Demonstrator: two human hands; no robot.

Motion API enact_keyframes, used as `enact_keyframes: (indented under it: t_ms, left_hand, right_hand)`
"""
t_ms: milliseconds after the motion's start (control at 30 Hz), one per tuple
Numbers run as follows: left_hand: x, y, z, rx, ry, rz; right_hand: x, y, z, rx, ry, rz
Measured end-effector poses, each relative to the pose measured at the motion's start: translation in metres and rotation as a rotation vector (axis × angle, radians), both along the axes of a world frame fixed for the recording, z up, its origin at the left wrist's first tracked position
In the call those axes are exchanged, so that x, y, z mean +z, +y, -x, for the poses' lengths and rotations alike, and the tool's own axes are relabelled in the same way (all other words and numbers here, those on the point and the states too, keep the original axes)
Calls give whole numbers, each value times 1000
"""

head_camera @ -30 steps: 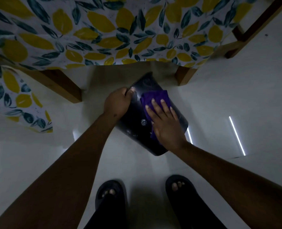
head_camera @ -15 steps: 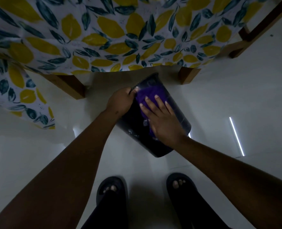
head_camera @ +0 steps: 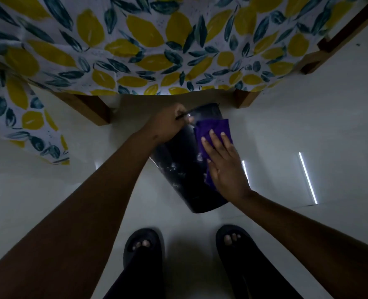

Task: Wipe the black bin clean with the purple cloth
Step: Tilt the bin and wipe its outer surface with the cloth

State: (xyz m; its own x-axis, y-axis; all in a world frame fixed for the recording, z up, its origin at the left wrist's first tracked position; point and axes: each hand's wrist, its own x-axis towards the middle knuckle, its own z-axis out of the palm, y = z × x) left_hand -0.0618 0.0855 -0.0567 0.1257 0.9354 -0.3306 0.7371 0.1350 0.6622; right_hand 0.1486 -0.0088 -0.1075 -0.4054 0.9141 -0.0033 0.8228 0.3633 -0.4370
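Dim room, pale glossy floor [head_camera: 308,117] with thin bright streaks of reflected light at right. Lemon-and-leaf tablecloth [head_camera: 135,44] draped over a wooden table across the far side, one wooden leg [head_camera: 88,108] at far left, another [head_camera: 244,100] at far right.

Left hand [head_camera: 168,126] curled tight around the far rim of the black bin [head_camera: 178,169], fingers closed over the edge, thumb side toward the bin's opening. Right hand [head_camera: 224,165] laid flat and open, fingers spread, palm pressing the purple cloth [head_camera: 213,130] against the bin's upper right wall; not gripping, only pushing down. Cloth bunched beyond the fingertips toward the far rim, a strip of it showing beside the palm's left edge.

Bin tilted on the floor just in front of the table, rim toward the far side, base toward the near side, right of centre. Whitish smudges [head_camera: 174,167] on the dark wall left of the cloth.

Both forearms reaching in from the near corners. Two feet in dark open-toed slippers [head_camera: 144,247] at the near edge, just short of the bin's base, dark trousers below.
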Motion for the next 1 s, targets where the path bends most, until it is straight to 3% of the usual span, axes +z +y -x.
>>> enact_keyframes:
  t_ms: [67,133,300,467,600,800,867,1000]
  left_hand:
    - [-2,-7,8,-7,87,7]
    - [-9,-16,11,45,118,-9]
    - [-12,-16,2,96,2,17]
    - [-8,-15,-4,71,-87,49]
    - [-12,-20,-1,107,-105,42]
    - [-14,-23,2,121,-100,75]
    - [-12,-23,-1,114,-110,76]
    - [-10,-18,-12,83,-45,38]
  right_hand:
    - [-4,0,-12,-81,21,26]
    - [-8,-15,-20,-39,-105,18]
    - [-16,-58,-6,407,-400,-140]
    - [5,-7,21,254,-381,-157]
    - [-5,-22,-1,184,-379,-149]
    - [-13,-49,-13,352,-431,-182]
    - [-4,-26,0,282,-371,-171]
    - [3,5,-9,-137,-122,-1]
